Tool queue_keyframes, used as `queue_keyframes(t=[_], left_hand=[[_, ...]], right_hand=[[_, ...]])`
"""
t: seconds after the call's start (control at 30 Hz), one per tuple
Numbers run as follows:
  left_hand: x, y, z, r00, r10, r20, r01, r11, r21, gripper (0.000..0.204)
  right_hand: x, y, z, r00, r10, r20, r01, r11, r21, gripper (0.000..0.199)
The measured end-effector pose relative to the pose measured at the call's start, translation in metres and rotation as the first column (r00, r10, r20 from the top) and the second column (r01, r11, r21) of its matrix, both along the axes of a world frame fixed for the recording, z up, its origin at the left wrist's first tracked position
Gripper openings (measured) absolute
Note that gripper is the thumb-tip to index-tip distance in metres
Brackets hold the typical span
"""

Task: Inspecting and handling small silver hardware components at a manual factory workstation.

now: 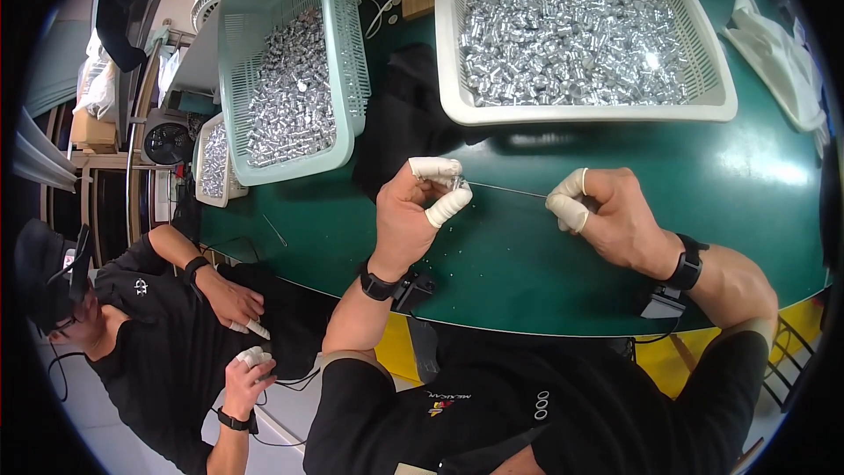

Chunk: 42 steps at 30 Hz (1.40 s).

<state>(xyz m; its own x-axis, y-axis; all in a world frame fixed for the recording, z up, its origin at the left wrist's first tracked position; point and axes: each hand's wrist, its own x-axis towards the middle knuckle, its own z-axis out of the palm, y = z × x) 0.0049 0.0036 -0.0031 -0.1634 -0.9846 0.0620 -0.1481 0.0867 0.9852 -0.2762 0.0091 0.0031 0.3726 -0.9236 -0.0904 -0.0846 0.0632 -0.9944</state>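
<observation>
The part (457,183), a small shiny, clear-looking piece, sits in front of the white basket (589,114), on my side of it and toward its left end. My left grip (406,214) is narrow, thumb and finger pinched on the part, likely so it stays steady and its working side faces right. My right grip (622,215), in front of the white basket's right half, is closed in a fine pinch on the end of a thin rod (510,189), which lets the rod's length run across to the part; whether its tip enters the part or only touches it, I cannot tell. Pale cots (449,208) cover the pinching fingers of both grips, probably for hold and cleanliness. Both grips hover above the green surface (563,290), nearer me than the white basket, perhaps so that its rim stays out of the way. The white basket holds a heap of silvery pieces, within easy reach beyond my grips. Left of it stands the green basket (294,169), tilted in my view and holding similar pieces, with a black cloth (396,114) between the two. A white cloth (774,57) lies right of the white basket, and a co-worker (149,325) sits well to its left.
</observation>
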Motion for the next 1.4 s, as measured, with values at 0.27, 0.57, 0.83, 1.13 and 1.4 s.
queue_keyframes(t=[0.27, 0.57, 0.83, 1.13, 1.4], left_hand=[[-0.002, 0.001, 0.002, 0.999, -0.004, 0.033, 0.005, 1.000, -0.025, 0.032], [-0.002, 0.002, 0.002, 0.995, -0.005, 0.097, 0.010, 0.999, -0.046, 0.032], [-0.008, 0.001, 0.003, 0.987, 0.008, 0.157, 0.009, 0.994, -0.110, 0.029], [-0.007, 0.002, 0.011, 0.998, -0.037, -0.046, 0.042, 0.993, 0.113, 0.026], [-0.003, 0.000, 0.000, 0.992, -0.121, -0.043, 0.124, 0.991, 0.058, 0.027]], right_hand=[[-0.001, 0.001, 0.002, 1.000, -0.001, -0.022, 0.000, 1.000, -0.007, 0.017], [-0.001, 0.002, 0.003, 1.000, -0.008, -0.020, 0.008, 0.999, -0.033, 0.017], [-0.002, 0.003, 0.004, 0.997, -0.019, -0.068, 0.013, 0.996, -0.092, 0.016], [-0.002, 0.003, 0.004, 0.994, -0.040, -0.098, 0.030, 0.994, -0.105, 0.016], [0.000, 0.005, 0.006, 0.996, -0.021, -0.085, 0.012, 0.995, -0.098, 0.016]])
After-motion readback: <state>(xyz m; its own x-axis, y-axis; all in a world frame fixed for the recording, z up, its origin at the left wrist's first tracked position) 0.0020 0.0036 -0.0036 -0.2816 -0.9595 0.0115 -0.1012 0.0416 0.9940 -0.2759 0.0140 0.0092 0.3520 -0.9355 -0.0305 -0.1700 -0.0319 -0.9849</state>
